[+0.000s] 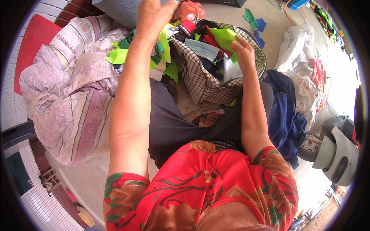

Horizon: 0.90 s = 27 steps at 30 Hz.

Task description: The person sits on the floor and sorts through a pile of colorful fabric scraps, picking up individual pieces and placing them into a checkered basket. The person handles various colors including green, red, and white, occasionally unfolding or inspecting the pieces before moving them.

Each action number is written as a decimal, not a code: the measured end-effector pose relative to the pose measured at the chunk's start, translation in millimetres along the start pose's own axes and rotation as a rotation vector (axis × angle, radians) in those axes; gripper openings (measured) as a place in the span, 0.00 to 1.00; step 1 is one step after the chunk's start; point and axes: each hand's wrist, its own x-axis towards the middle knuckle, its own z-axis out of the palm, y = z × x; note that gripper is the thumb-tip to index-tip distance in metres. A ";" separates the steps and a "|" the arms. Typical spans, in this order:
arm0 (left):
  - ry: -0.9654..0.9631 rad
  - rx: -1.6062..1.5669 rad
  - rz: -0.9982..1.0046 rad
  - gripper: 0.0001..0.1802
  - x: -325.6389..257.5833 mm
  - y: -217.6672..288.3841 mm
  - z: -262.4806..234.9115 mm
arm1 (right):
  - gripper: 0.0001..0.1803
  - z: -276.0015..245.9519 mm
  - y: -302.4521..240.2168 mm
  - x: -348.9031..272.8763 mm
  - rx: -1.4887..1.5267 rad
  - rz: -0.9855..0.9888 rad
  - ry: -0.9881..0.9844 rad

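Observation:
My left hand (154, 15) is raised near the top of the view, closed on a bunch of bright green fabric scraps (163, 48) that hang down from it. My right hand (243, 52) rests inside a checked cloth bag (204, 82) and grips a lime green fabric piece (223, 38) by its edge. The bag holds several scraps in red, green, pale blue and dark blue. It stands open on the floor between my knees.
A big bundle of pink-patterned cloth (73, 88) lies at the left, with more green scraps (117, 56) on it. Dark blue fabric (285, 111) and white plastic bags (304, 57) lie at the right. A scooter (335, 150) stands at the far right.

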 end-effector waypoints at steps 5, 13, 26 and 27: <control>-0.283 -0.202 -0.070 0.13 -7.5 28.2 21.6 | 0.27 0.4 -38.8 -1.7 0.160 -0.127 0.015; -0.455 -0.217 -0.069 0.14 -12.7 15.0 57.7 | 0.13 12.9 -69.7 -16.2 0.424 -0.045 -0.116; -0.769 -0.494 -0.192 0.23 -19.3 31.1 69.5 | 0.13 38.2 -103.4 -45.4 0.451 -0.191 -0.372; -0.803 -0.503 -0.206 0.23 -20.3 32.8 70.7 | 0.13 37.6 -103.6 -46.1 0.463 -0.189 -0.396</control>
